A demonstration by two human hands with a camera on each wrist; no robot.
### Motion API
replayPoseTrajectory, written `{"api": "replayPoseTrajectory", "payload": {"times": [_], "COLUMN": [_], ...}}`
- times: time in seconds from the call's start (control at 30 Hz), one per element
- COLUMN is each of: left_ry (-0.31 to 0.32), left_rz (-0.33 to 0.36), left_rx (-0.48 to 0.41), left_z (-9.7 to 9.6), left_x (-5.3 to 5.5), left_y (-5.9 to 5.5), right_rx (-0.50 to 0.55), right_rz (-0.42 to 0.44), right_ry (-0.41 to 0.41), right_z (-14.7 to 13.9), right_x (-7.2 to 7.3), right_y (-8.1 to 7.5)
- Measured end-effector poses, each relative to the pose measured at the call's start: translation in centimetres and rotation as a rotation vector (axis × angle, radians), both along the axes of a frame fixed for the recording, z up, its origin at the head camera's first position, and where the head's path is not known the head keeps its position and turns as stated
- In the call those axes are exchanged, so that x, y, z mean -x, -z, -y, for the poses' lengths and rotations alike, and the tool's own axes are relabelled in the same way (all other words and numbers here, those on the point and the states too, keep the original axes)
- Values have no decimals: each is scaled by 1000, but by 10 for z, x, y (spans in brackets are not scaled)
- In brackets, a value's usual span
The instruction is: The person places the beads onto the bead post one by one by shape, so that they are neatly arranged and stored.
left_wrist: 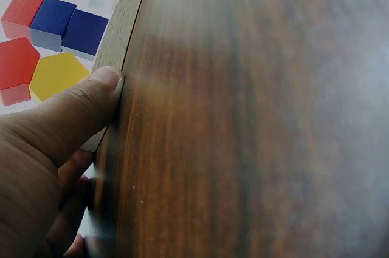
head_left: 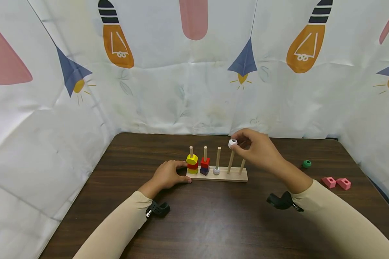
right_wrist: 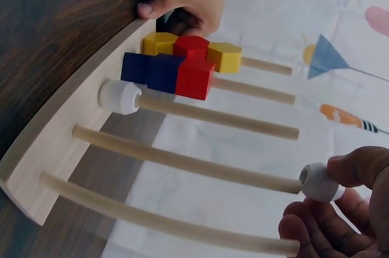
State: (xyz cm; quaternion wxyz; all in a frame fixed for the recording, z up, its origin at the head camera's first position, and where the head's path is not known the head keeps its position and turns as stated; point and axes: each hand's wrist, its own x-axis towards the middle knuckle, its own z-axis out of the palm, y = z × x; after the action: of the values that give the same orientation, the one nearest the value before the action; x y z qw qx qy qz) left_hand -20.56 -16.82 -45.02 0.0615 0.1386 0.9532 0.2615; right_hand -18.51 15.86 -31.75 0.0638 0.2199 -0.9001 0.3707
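A wooden peg board [head_left: 223, 177] with a row of upright pegs stands on the table. My left hand [head_left: 166, 175] grips its left end, thumb along the front edge, fingers behind. With thumb and fingers my right hand [head_left: 259, 149] pinches a white bead [right_wrist: 320, 183] right at the tip of the fourth peg [right_wrist: 188, 162]. The first peg carries yellow and red blocks [head_left: 192, 164]. On the second, a red cube [right_wrist: 195, 78] tops two blue cubes [right_wrist: 164, 72]. Another white bead [right_wrist: 119, 96] sits at the foot of the third peg. The fifth peg [right_wrist: 164, 217] is bare.
To the right on the brown table [head_left: 214, 223] lie a green bead [head_left: 306, 164] and two pink blocks, one pink block [head_left: 329, 182] beside the other [head_left: 344, 183]. A white patterned cloth [head_left: 188, 100] hangs behind the table and along its sides.
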Motion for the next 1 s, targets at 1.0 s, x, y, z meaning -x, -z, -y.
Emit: {"api": "replayPoseTrajectory", "payload": {"times": [1.0], "left_ry": [18], "left_rz": [-14], "left_rx": [-5], "left_z": [0], "left_x": [1], "left_y": [2], "right_rx": [96], "right_rz": [-21], "right_ry": [12], "right_z": [40], "right_x": [-2], "right_y": [22]}}
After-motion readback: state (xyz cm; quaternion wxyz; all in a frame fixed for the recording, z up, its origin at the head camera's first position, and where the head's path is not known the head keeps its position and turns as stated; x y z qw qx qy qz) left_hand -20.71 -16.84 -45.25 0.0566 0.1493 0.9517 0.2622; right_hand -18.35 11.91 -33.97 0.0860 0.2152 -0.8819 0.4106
